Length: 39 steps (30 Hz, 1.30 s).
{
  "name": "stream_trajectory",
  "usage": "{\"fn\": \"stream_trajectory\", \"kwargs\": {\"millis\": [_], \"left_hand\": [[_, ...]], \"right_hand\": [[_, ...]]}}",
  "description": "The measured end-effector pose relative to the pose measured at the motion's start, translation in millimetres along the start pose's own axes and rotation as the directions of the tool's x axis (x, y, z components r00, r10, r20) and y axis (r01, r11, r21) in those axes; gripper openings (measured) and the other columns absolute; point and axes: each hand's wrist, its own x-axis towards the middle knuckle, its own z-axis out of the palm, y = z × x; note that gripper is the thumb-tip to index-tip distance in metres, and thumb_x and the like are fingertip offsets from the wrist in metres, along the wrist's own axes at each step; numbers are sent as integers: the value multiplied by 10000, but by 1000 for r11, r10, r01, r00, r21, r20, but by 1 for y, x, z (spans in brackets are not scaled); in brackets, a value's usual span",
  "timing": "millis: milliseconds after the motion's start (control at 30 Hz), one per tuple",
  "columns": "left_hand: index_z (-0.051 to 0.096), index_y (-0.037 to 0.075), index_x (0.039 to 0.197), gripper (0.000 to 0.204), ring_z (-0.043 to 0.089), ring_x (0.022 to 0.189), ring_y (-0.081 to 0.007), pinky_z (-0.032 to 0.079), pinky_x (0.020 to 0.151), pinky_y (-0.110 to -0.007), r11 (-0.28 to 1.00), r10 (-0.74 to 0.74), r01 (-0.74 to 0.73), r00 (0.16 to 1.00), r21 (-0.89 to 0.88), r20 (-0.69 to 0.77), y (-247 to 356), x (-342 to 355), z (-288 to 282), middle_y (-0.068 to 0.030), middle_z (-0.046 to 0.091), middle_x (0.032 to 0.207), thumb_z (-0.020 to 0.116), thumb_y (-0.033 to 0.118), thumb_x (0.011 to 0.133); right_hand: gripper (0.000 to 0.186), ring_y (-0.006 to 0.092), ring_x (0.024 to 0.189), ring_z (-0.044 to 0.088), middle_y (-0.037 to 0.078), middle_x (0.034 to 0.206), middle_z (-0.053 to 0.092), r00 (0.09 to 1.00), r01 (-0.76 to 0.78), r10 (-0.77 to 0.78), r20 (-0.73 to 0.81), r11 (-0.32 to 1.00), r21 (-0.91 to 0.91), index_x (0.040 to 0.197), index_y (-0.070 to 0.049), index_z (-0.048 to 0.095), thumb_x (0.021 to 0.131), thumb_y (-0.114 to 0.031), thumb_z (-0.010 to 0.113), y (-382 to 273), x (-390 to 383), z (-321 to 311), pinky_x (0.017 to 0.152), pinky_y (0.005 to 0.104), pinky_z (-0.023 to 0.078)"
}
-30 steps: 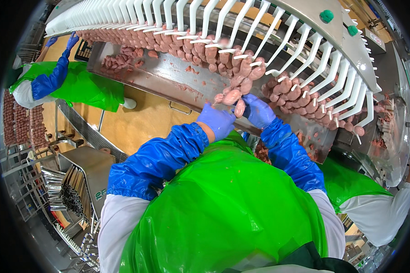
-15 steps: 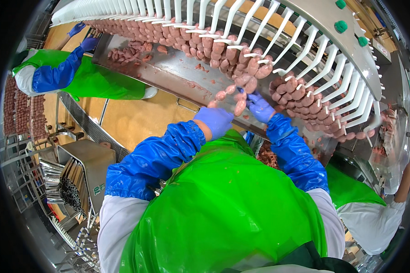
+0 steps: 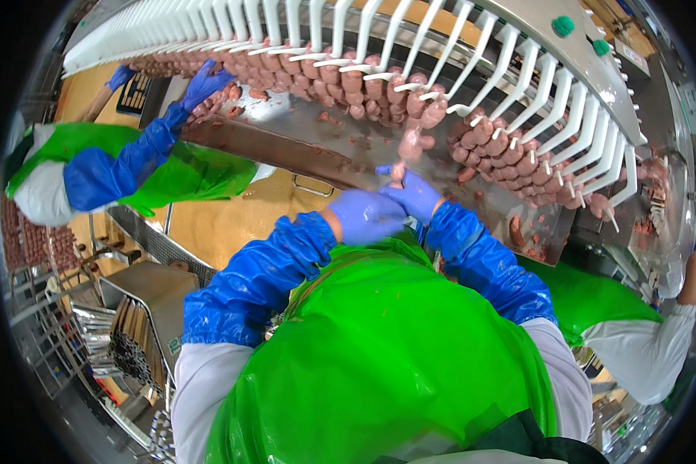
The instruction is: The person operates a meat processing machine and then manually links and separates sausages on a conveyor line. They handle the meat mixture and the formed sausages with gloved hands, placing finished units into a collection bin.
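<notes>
In front of my apron both hands, in purple gloves, meet at the near edge of a metal trough (image 3: 332, 158). My right hand (image 3: 414, 196) is closed round the lower end of a string of raw sausage links (image 3: 413, 145), which runs up to the white hooks (image 3: 429, 97). One pale link (image 3: 397, 175) shows beside its thumb and finger. My left hand (image 3: 363, 217) presses against the right one, curled and slightly blurred. Its fingertips are hidden, so what it grips cannot be made out.
More linked sausages (image 3: 510, 158) hang along the curved hook rail. Loose meat pieces (image 3: 216, 104) lie in the trough. A co-worker in a green apron (image 3: 216, 166) reaches in at the left; another person's white sleeve (image 3: 634, 352) shows at right. A bin of metal rods (image 3: 143, 340) stands lower left.
My hands have come together, the right moving down and left. The links between them are now mostly hidden. The left co-worker's hand has moved right to the hanging sausages.
</notes>
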Motion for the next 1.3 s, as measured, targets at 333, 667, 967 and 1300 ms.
{"fn": "stream_trajectory", "kwargs": {"millis": [333, 667, 967, 1300], "left_hand": [[689, 1, 970, 250, 560, 656, -91, 476, 637, -255, 578, -378, 202, 925, -791, -40, -28, 68, -2, -20, 650, 810, 565, 214, 929], [690, 105, 909, 222, 627, 840, -216, 496, 788, -361, 862, -160, -35, 928, -505, -337, -21, 104, 49, -86, 657, 829, 533, 262, 915], [721, 74, 806, 163, 633, 698, -292, 488, 709, -397, 988, -116, 69, 915, -135, -386, -19, 58, -9, -108, 686, 747, 641, 214, 790], [599, 1, 1190, 267, 585, 1040, -132, 450, 942, -277, 728, -444, -6, 758, -685, -478, -59, 18, 11, -79, 634, 1129, 548, 139, 968]], "right_hand": [[373, 214, 713, 587, 104, 860, 602, 858, 230, -335, -390, 928, -292, 1207, 6, 491, 898, -155, 627, -1, -67, -9, 705, 353, 504], [140, 117, 768, 534, 32, 903, 569, 990, 130, -136, -44, 984, -124, 995, -55, 593, 932, -177, 564, 84, -53, -67, 631, 271, 468], [263, 229, 1015, 609, 135, 1094, 648, 904, 201, -410, -119, 655, -729, 1161, 13, 617, 926, -93, 564, -37, -50, -28, 884, 348, 477], [345, 367, 1040, 612, 186, 1065, 663, 793, -529, -158, -589, 302, -793, 1027, -78, 646, 903, -377, 524, 51, -93, -164, 880, 476, 473]]}}
